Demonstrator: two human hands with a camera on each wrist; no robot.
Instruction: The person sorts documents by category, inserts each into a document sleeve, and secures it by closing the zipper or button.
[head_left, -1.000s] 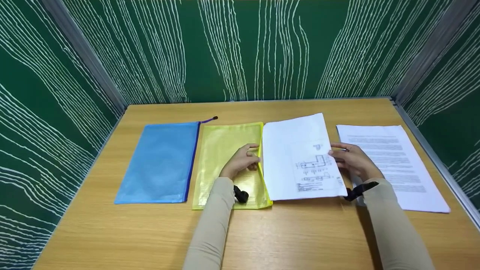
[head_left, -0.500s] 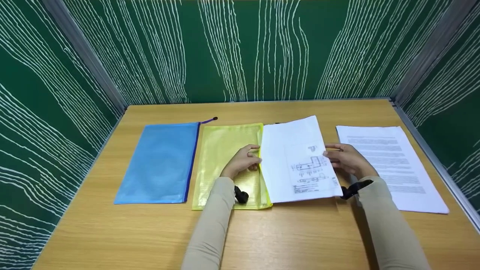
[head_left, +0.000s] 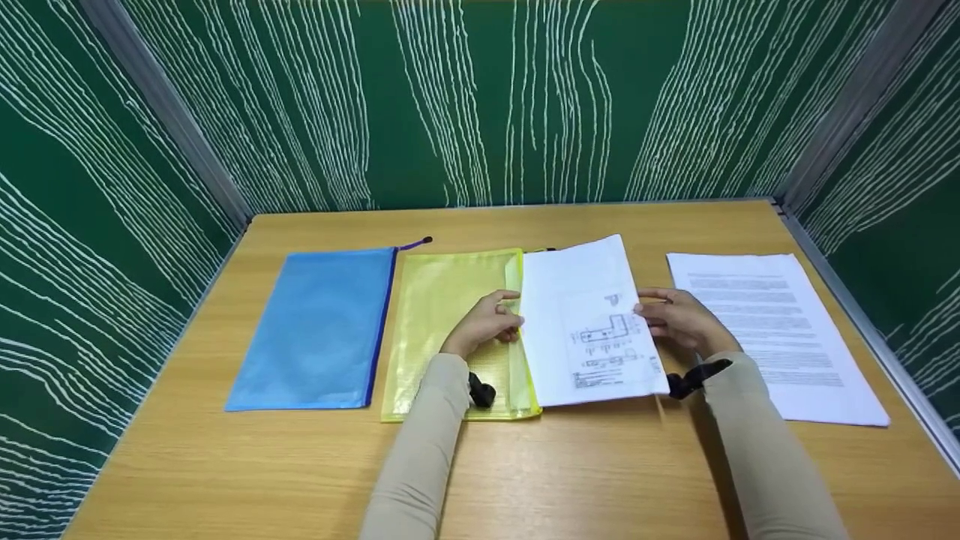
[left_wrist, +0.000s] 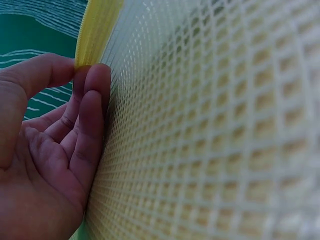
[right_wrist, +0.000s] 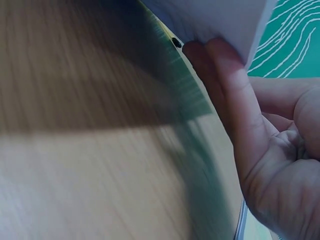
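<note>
Head view, my left hand [head_left: 480, 324] pinching the yellow pouch [head_left: 435, 307] by its zip edge, my right hand [head_left: 684, 319] pinching the white paper [head_left: 585, 322] at that pouch's right side, blue pouch [head_left: 315, 330] left of the yellow one.

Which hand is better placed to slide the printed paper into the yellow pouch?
Probably the right hand: it pinches the printed paper by the edge away from the yellow pouch, so it can likely push it in. The left hand pinches the pouch's zipper edge, which suits steadying the pouch.
</note>
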